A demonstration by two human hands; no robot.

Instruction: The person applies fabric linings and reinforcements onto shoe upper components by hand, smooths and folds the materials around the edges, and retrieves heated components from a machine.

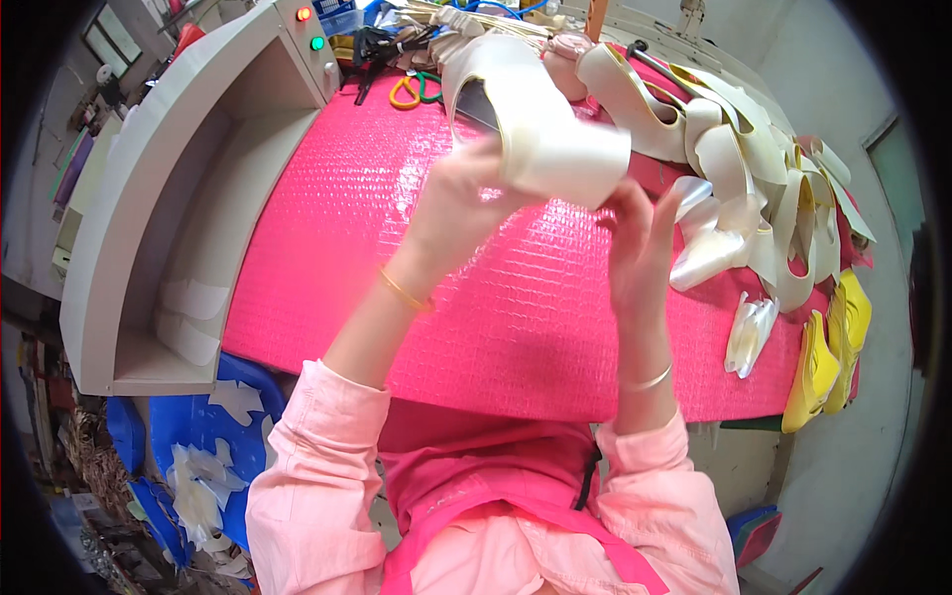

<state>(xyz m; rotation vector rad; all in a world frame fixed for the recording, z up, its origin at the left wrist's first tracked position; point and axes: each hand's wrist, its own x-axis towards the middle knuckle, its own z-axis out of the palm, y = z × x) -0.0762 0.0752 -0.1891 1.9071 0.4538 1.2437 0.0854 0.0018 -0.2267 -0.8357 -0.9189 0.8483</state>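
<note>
left hand [458,203] fingertips hidden behind cream shoe [540,124]

A bench [516,327] covered with a pink textured mat is shown. Cream shoe uppers [754,169] are piled at its right, yellow insoles [828,357] at its right edge, and scissors [415,91] at the far side.

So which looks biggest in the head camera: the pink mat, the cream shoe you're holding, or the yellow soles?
1. Pink mat, biggest by far.
2. Cream platform shoe, held in the left hand close to the camera, which enlarges it.
3. Yellow soles, smallest, though the picture's edge bends them.
</note>
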